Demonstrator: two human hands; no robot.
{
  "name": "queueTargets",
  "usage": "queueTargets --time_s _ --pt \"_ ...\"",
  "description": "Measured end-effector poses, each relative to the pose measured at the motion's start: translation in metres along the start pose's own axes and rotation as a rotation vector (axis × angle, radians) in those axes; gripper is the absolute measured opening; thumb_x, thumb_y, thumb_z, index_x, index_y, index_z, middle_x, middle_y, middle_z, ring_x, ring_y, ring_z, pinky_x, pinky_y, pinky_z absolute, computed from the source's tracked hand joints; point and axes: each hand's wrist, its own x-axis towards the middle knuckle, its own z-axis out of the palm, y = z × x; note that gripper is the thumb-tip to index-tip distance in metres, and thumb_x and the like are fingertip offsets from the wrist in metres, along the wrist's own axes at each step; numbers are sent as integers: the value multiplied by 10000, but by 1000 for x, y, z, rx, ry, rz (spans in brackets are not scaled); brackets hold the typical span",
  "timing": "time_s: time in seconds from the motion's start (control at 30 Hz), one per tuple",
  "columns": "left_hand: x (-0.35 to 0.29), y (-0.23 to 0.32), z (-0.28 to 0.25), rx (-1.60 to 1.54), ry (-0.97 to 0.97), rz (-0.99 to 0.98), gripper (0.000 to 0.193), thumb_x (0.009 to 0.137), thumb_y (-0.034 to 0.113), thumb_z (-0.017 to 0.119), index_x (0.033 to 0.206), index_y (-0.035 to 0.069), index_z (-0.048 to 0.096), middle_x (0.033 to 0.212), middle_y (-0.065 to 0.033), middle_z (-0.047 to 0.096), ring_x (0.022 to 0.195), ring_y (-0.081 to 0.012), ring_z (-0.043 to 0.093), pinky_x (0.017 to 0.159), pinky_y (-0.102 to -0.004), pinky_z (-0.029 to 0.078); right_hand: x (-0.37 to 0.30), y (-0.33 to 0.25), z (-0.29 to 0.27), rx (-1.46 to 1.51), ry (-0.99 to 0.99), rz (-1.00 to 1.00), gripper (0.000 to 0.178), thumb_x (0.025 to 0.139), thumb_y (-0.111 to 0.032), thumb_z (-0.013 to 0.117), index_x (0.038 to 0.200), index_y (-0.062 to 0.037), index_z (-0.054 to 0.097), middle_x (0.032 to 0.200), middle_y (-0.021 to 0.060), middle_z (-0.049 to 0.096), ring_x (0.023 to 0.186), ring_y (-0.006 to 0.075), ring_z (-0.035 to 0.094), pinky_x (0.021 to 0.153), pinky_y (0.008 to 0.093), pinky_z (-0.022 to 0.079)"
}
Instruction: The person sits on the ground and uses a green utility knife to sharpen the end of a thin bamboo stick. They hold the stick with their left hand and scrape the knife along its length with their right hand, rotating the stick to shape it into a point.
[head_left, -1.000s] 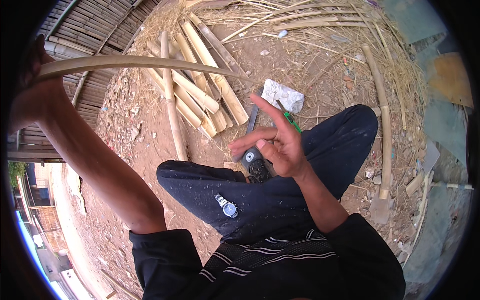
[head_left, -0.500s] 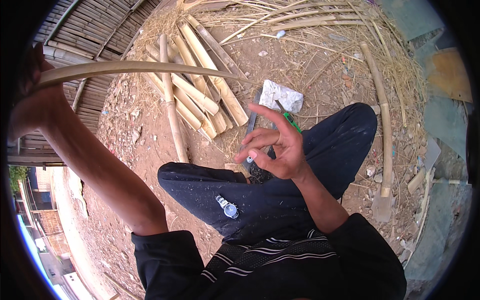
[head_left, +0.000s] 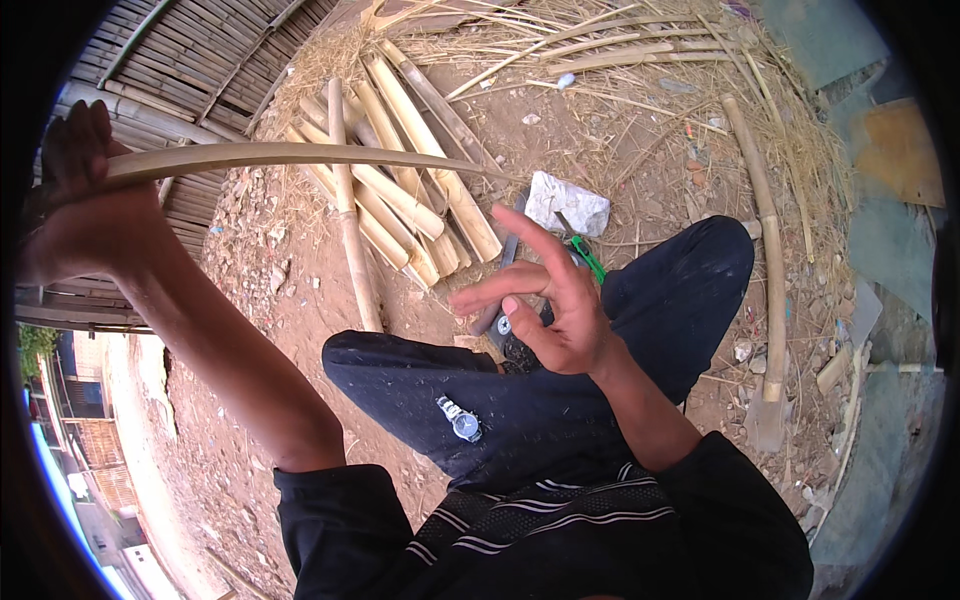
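Raised at the far left, my left hand (head_left: 95, 205) is wrapped round one end of a long, thin bamboo strip (head_left: 300, 154). The strip bows slightly and reaches across to the middle. My right hand (head_left: 565, 310) hovers above my crossed legs, index finger stretched out and the others apart, with nothing visible in it. The strip's far tip is just beyond that index finger, and the two look apart. Partly hidden behind the right hand lie a dark flat tool (head_left: 508, 248) and a green-handled object (head_left: 588, 258). A whitish block (head_left: 568, 205) rests just past them.
Split bamboo pieces (head_left: 440, 165) are heaped ahead on the left, with a bamboo pole (head_left: 350, 215) across them. A long-handled, flat-bladed tool (head_left: 768, 260) lies to the right. A wristwatch (head_left: 462, 422) is on my left thigh. A slatted bamboo wall (head_left: 190, 65) stands at the left.
The view has shifted slightly. My left hand shows more fully, still gripping the strip. The fingers of my right hand have straightened and spread somewhat.
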Motion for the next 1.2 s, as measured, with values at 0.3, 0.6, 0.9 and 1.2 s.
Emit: queueTargets --time_s 0.3,0.6,0.9,1.2 --pt "-125 -7 74 483 -112 163 569 932 271 463 1346 115 105 727 -95 597 693 -195 627 741 -395 521 41 -45 23 -208 -31 -90 922 755 81 472 1351 14 -228 1384 277 279 1009 291 606 1071 477 204" --pt "-181 39 57 470 -506 -169 291 590 111 800 836 20 674 567 -9 506 543 -120 515 533 -278 419 34 -62 41 -244 -19 -182 844 776 74 432 1331 94 -204 1205 340 469 939 311 631 978 420 369" --pt "-181 51 66 631 -597 -116 237 565 61 767 790 35 695 648 -39 595 566 -156 551 545 -267 420 33 -89 44 -534 -76 -208 841 711 72 506 1378 106 -5 997 281 527 663 279 576 671 369 463" --pt "-183 56 75 631 -587 -176 169 600 -2 706 755 49 663 601 -11 573 539 -133 551 567 -256 415 35 -101 40 -677 -180 -228 794 677 72 511 1349 161 98 1026 266 575 690 272 608 766 367 472"
